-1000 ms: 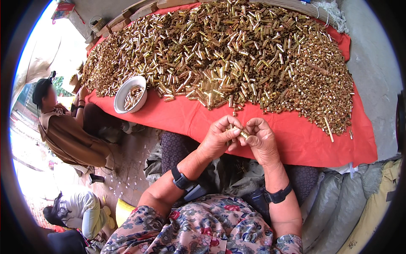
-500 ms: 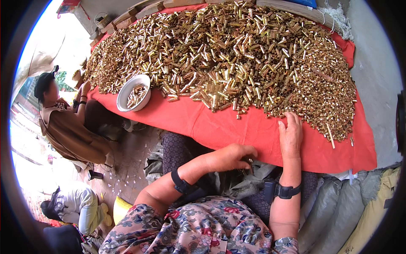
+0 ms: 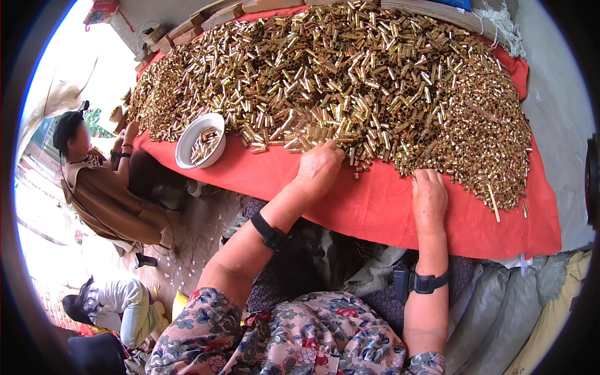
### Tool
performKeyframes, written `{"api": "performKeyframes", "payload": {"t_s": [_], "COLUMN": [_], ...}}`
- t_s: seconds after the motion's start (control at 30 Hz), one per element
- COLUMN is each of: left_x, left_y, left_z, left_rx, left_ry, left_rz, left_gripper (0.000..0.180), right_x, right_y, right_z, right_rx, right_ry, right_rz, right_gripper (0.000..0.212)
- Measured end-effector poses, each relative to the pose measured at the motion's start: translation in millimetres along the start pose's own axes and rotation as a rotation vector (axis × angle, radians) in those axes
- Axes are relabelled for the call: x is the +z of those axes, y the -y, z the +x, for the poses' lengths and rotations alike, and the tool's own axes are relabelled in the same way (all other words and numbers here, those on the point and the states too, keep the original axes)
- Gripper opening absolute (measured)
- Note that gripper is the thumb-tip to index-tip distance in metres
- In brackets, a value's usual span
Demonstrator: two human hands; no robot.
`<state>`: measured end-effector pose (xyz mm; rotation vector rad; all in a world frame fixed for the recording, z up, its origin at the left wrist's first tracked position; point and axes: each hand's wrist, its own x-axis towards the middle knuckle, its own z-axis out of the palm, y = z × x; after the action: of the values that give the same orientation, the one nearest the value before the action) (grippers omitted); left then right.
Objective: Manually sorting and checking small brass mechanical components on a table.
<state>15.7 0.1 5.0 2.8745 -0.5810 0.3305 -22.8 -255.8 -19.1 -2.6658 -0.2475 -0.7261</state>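
A wide heap of gold-coloured metal tubes (image 3: 300, 81) covers most of a red cloth (image 3: 350, 200). Shorter gold pieces (image 3: 487, 144) are massed at its right side. My left hand (image 3: 320, 167) reaches to the near edge of the longer tubes, back up, fingers bent together; what its fingertips pinch is hidden. Along the near edge of the shorter pieces lies my right hand (image 3: 430, 195), fingers curled down with thumb and forefinger close together; I cannot make out what is between them. A few loose gold pieces (image 3: 360, 170) rest on the cloth between both hands.
A white bowl (image 3: 184, 150) holding some tubes stands left of my left hand. A pale stick (image 3: 494, 203) lies at the right. Wooden planks (image 3: 269, 5) border the back. One person (image 3: 106, 187) sits at the left; another (image 3: 115, 306) bends over lower left. Grey sacks (image 3: 487, 312) lean at lower right.
My left hand has gone from above my lap forward to the edge of the tube heap. The fingers of my right hand, stretched out before, are now curled in.
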Motion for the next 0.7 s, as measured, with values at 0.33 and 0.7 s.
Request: {"api": "performKeyframes", "payload": {"t_s": [0.33, 0.7], "left_x": [-25.1, -7.2], "left_y": [-29.9, -54.6], "left_z": [-18.0, -45.6], "left_rx": [-0.197, -0.413], "left_ry": [0.126, 0.16], "left_rz": [-1.308, -1.933], "left_gripper": [0.013, 0.009], "right_x": [-9.8, -18.9], "right_y": [23.5, 62.8], "right_z": [-9.3, -25.7], "right_rx": [-0.034, 0.496], "right_ry": [-0.122, 0.175], "right_rz": [0.321, 1.578], "right_gripper": [0.015, 0.009]}}
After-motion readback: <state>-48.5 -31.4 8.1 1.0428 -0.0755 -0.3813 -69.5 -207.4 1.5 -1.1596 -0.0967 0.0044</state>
